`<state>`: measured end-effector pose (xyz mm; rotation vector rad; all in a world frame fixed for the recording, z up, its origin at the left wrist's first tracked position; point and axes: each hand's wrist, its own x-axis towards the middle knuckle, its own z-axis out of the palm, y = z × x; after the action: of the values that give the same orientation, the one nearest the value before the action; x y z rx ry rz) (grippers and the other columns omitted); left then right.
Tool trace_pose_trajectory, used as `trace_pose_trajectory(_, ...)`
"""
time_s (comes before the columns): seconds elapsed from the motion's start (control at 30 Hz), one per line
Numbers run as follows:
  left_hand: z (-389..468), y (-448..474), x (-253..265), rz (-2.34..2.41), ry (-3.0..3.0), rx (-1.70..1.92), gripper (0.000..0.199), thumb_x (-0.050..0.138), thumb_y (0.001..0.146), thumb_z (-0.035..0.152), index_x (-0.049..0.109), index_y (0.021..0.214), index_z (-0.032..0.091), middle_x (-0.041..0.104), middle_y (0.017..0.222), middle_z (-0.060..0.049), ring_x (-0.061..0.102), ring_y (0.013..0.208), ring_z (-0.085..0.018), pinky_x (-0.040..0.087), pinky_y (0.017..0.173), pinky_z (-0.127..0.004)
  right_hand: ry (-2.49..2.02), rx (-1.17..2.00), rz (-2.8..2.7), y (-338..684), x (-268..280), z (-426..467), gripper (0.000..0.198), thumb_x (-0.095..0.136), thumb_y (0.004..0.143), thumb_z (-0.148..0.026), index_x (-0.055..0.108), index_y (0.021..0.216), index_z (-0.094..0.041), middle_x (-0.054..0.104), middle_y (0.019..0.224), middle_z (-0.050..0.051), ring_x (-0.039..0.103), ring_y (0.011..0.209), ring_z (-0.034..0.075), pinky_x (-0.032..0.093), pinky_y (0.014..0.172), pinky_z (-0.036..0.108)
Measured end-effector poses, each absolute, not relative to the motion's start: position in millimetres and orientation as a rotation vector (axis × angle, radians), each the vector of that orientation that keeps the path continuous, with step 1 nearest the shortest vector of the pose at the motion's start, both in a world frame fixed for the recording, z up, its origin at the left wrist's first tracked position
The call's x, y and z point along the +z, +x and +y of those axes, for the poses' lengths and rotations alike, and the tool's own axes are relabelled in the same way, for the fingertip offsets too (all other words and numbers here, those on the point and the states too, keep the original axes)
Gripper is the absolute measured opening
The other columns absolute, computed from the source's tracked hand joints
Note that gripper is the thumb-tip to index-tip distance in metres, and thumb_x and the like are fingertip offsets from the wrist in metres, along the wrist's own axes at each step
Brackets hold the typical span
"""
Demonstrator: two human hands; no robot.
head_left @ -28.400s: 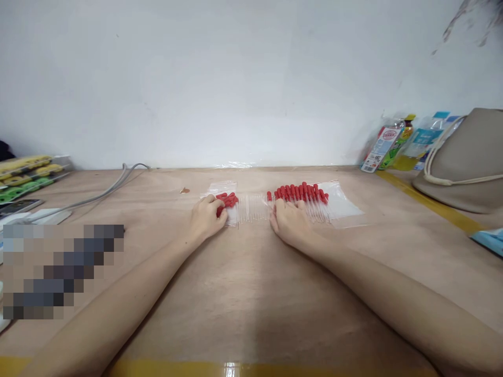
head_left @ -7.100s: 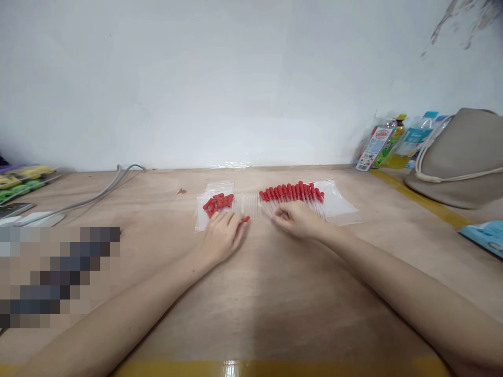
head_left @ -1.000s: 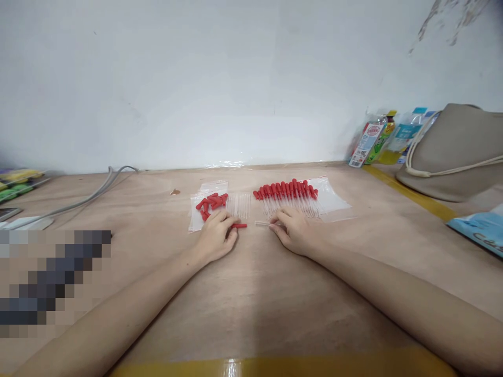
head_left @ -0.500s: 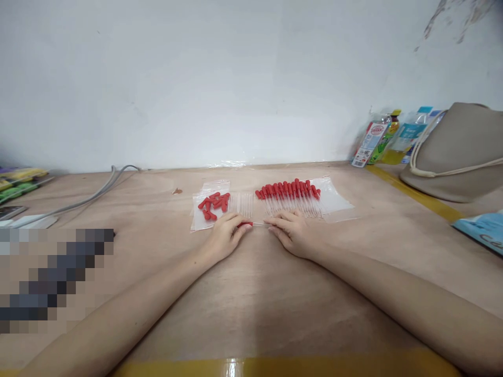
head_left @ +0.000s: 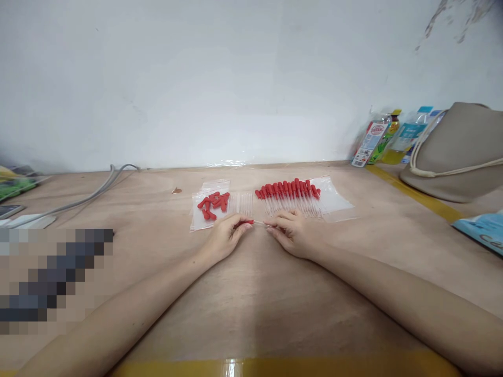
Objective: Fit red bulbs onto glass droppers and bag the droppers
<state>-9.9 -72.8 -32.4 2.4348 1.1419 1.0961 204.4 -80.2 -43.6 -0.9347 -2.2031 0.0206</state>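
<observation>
My left hand (head_left: 228,234) pinches a red rubber bulb (head_left: 250,222), most of it covered by the fingers. From the bulb's end a thin clear glass tube (head_left: 259,223) runs across to my right hand (head_left: 290,233), whose thumb and fingers are closed on it. Beyond the left hand several loose red bulbs (head_left: 215,204) lie on a clear plastic bag (head_left: 197,223). Beside them is a row of bare clear tubes (head_left: 242,203). Past my right hand, several droppers with red bulbs (head_left: 288,189) lie side by side, partly over another plastic bag (head_left: 334,195).
Drink bottles and a carton (head_left: 370,145) stand against the wall at the back right, near a grey drawstring bag (head_left: 456,152). A blue packet (head_left: 481,230) lies at the right. A grey cable (head_left: 94,196) and a phone (head_left: 10,211) are at the left. Yellow tape (head_left: 188,368) runs along the front edge.
The tube between my hands has tilted slightly, its bulb end a little higher, and the hands are marginally closer together. Little else has moved.
</observation>
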Motion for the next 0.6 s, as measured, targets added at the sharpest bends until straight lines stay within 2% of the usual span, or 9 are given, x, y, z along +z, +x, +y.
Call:
trace_pose_trajectory(0.37, -76, -11, -31, 0.979, 2.474, 1.019, 0.018, 0.047, 0.087, 0.028, 0.061, 0.088, 0.018, 0.065, 0.084, -0.004, 0.059, 0.076, -0.015, 0.047, 0.07, -0.027, -0.885, 0.023, -2.305, 207, -38, -76, 0.021, 0.046, 0.086, -0.023, 0.065, 0.097, -0.025, 0.064, 0.084, 0.001, 0.056, 0.072, 0.011, 0.028, 0.075, 0.032)
trace_pose_trajectory(0.6, -77, -11, -32, 0.983, 2.553, 0.943, 0.018, 0.047, 0.086, 0.029, 0.06, 0.088, 0.017, 0.063, 0.079, -0.003, 0.057, 0.07, -0.013, 0.045, 0.065, -0.025, -0.917, -0.125, -2.356, 201, -33, -82, 0.025, 0.04, 0.088, -0.023, 0.065, 0.092, -0.02, 0.063, 0.077, 0.003, 0.052, 0.067, 0.012, 0.025, 0.071, 0.032)
